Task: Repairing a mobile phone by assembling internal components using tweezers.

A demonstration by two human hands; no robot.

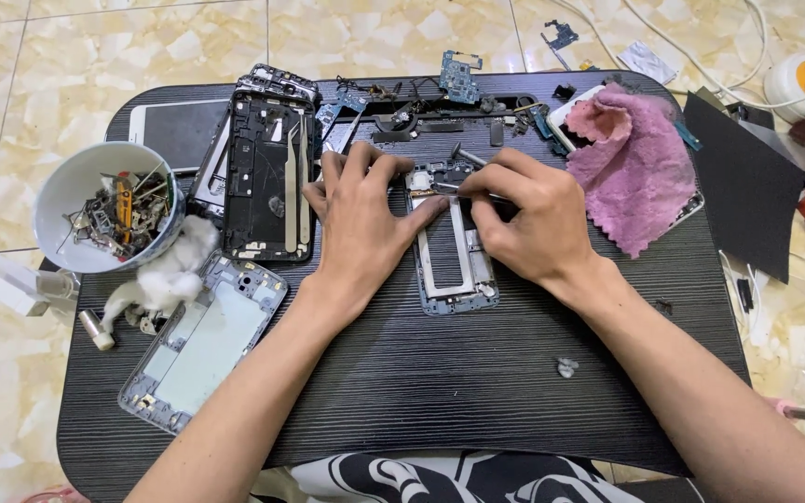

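The dark wood-grain counter (477,373) carries the opened grey phone frame (454,261) at its middle, close to the person for easy reach. The left hand (361,219) lies flat with fingers spread, pressing the frame so it cannot slide. The right hand (533,224) is closed around a thin metal tool (463,155), its tip at the frame's top. A white bowl of small metal parts (104,207) stands at left.

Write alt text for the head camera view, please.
Two bare hands work on an opened phone frame on a dark tray table: the left hand steadies it, the right hand holds a thin tool. A bowl of small parts and pink cloth lie nearby.
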